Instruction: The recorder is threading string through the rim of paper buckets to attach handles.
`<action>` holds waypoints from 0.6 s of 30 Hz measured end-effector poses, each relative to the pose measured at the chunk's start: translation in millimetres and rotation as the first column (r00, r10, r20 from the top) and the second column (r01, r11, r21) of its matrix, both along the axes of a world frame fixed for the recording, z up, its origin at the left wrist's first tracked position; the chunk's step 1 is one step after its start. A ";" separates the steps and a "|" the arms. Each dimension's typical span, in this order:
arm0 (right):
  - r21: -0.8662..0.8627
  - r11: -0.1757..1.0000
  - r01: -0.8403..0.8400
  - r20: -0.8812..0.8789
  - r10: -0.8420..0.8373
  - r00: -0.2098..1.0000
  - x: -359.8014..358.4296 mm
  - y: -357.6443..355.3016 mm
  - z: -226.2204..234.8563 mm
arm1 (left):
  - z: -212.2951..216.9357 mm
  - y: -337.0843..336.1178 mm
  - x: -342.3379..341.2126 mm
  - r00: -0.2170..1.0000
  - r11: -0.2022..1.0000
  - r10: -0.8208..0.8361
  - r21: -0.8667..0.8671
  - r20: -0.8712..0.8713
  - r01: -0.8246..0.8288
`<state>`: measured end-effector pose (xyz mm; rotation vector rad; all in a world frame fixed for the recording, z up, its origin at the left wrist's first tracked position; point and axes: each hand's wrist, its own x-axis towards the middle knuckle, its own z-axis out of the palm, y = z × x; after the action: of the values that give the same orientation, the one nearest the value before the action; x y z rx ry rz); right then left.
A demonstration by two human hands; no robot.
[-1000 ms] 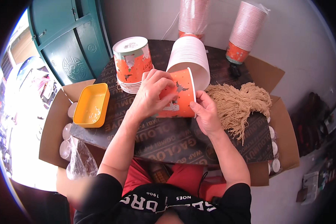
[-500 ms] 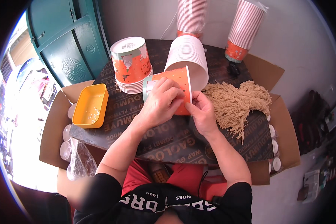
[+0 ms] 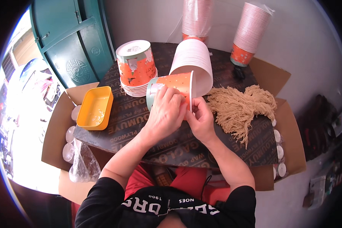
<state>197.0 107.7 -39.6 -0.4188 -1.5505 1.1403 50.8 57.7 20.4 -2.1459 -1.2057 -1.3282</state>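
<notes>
left hand (image 3: 165, 112) wraps over an orange paper cup (image 3: 174, 89) lying on its side on the dark board (image 3: 140, 125) | right hand (image 3: 201, 119) pinches the cup's rim | pile of tan string (image 3: 241, 106) just right of the cup | yellow tray (image 3: 95, 108) well left | stack of white cups (image 3: 192, 64) behind it

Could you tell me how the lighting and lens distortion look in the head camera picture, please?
In the head view, daylight blows out the left rim beyond the green door; the board is evenly lit with soft shadows; fisheye bends the door edges and cup stacks toward a dark round border; the left hand, right hand and the orange cup they hold are sharp, with no visible blur.
</notes>
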 end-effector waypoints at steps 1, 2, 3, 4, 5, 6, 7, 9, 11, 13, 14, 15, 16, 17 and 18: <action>0.086 0.996 0.036 0.041 -0.040 0.998 0.6 0.5 -0.4 | -1.0 -1.8 0.3 1.000 1.000 0.005 0.002 0.011 -0.005; 0.174 0.982 0.069 0.078 -0.083 0.993 0.7 0.6 -0.1 | -2.4 -3.3 0.2 1.000 1.000 0.011 0.004 0.009 -0.011; 0.175 0.982 0.063 0.076 -0.078 0.994 0.4 -0.3 2.0 | -3.8 -4.4 0.1 1.000 1.000 0.013 0.002 0.014 -0.013; 0.233 0.969 0.085 0.093 -0.109 0.990 0.2 -2.7 5.3 | -5.5 -6.3 0.0 1.000 1.000 0.016 -0.002 0.020 -0.016; 0.290 0.951 0.106 0.107 -0.142 0.984 0.2 -5.2 8.8 | -6.7 -8.8 0.4 1.000 1.000 0.022 -0.001 0.017 -0.022; 0.291 0.951 0.101 0.104 -0.137 0.985 0.2 -8.0 12.3 | -7.8 -11.4 1.2 0.999 1.000 0.028 -0.005 0.032 -0.027; 0.330 0.936 0.123 0.117 -0.170 0.978 0.3 -11.7 15.2 | -9.1 -13.8 1.8 0.998 0.999 0.031 -0.010 0.047 -0.030; 0.370 0.918 0.143 0.124 -0.202 0.972 -0.2 -16.0 18.7 | -11.7 -16.1 3.0 0.997 0.999 0.042 0.006 0.059 -0.043; 0.419 0.895 0.153 0.121 -0.222 0.967 -0.4 -17.1 19.0 | -14.4 -17.6 4.6 0.996 0.999 0.049 0.016 0.075 -0.050; 0.430 0.890 0.150 0.117 -0.220 0.968 -1.0 -18.3 18.6 | -15.3 -20.9 5.5 0.993 0.996 0.075 0.037 0.093 -0.079; 0.442 0.885 0.147 0.115 -0.218 0.969 -1.7 -19.4 18.9 | -15.3 -22.4 4.9 0.993 0.996 0.078 0.038 0.091 -0.082; 0.442 0.885 0.143 0.113 -0.213 0.970 -2.1 -21.0 20.6 | -15.7 -24.0 3.8 0.991 0.996 0.078 0.030 0.111 -0.082; 0.462 0.874 0.147 0.122 -0.227 0.966 -2.5 -23.4 23.2 | -16.4 -26.9 1.9 0.988 0.996 0.084 0.021 0.132 -0.088; 0.482 0.864 0.148 0.130 -0.238 0.963 -3.5 -25.1 24.7 | -17.1 -29.7 -0.3 0.986 0.995 0.097 0.019 0.132 -0.100; 0.496 0.857 0.143 0.127 -0.234 0.964 -4.8 -25.0 23.3 | -17.8 -32.6 -3.0 0.980 0.997 0.082 -0.013 0.180 -0.081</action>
<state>192.2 82.6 -16.3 -0.3320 -1.8430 0.5387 47.8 25.1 2.6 -1.9913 -1.3521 -1.5106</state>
